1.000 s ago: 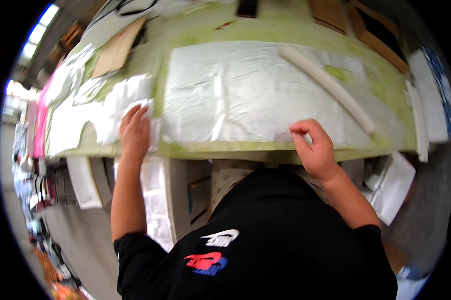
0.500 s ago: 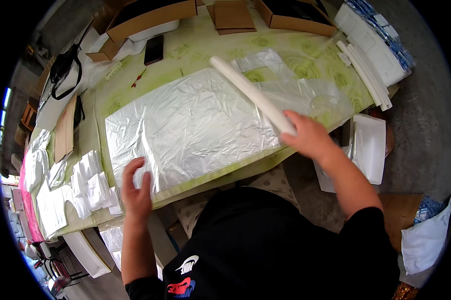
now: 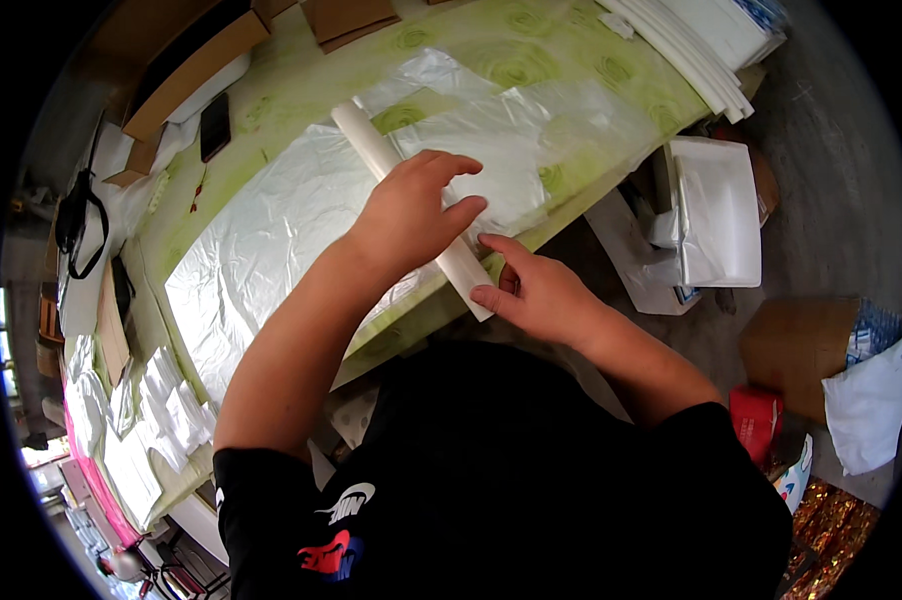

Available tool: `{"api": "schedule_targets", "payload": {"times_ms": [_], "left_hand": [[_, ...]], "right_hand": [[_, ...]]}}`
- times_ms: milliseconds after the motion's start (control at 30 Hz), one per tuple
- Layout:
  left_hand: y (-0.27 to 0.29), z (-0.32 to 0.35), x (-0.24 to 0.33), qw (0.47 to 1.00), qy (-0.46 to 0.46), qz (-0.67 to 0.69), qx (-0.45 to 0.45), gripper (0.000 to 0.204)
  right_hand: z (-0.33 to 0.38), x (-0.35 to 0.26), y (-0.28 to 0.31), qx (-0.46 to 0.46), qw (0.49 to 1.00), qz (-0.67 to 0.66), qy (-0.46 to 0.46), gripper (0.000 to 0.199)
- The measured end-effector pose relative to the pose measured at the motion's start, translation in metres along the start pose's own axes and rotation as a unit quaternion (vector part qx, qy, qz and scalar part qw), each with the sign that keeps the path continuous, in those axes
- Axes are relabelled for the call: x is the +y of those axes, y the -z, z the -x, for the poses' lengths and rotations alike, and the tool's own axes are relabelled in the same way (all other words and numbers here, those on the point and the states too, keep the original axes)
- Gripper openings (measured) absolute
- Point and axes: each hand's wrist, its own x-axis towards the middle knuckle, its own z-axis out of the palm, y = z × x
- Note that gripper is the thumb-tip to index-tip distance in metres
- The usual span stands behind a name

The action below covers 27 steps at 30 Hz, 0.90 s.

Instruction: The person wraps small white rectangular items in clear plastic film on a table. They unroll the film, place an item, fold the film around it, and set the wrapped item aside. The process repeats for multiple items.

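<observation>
A long white foam strip (image 3: 376, 150) lies across a crinkled clear plastic sheet (image 3: 271, 240) on the green patterned table (image 3: 491, 70). My left hand (image 3: 411, 215) rests on top of the strip near its middle, fingers curled over it. My right hand (image 3: 536, 290) grips the strip's near end at the table's front edge. Further clear plastic (image 3: 531, 110) lies to the right of the strip.
A black phone (image 3: 215, 126) and brown cardboard boxes (image 3: 186, 60) sit at the table's far side. White foam boards (image 3: 701, 40) are stacked at the right end. White foam trays (image 3: 716, 210) and bags lie on the floor at right. Small plastic bags (image 3: 161, 400) pile at left.
My left hand has come across from the sheet's left corner onto the strip. My right hand has slid down to the strip's near end. The view has swung right.
</observation>
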Motion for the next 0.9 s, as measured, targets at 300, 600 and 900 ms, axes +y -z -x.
{"api": "schedule_targets", "payload": {"times_ms": [300,600,900], "left_hand": [[-0.055,-0.063,-0.002,0.977,0.111,-0.116,-0.138,0.035],[-0.034,-0.046,-0.007,0.984,0.161,0.037,-0.061,0.025],[-0.034,-0.025,-0.015,0.992,0.092,0.079,0.024,0.024]], "right_hand": [[0.023,0.06,-0.006,0.046,0.989,-0.143,0.001,0.053],[0.008,0.055,0.015,0.226,0.949,0.008,0.221,0.032],[-0.158,0.071,0.086,0.373,0.869,0.308,0.103,0.054]]}}
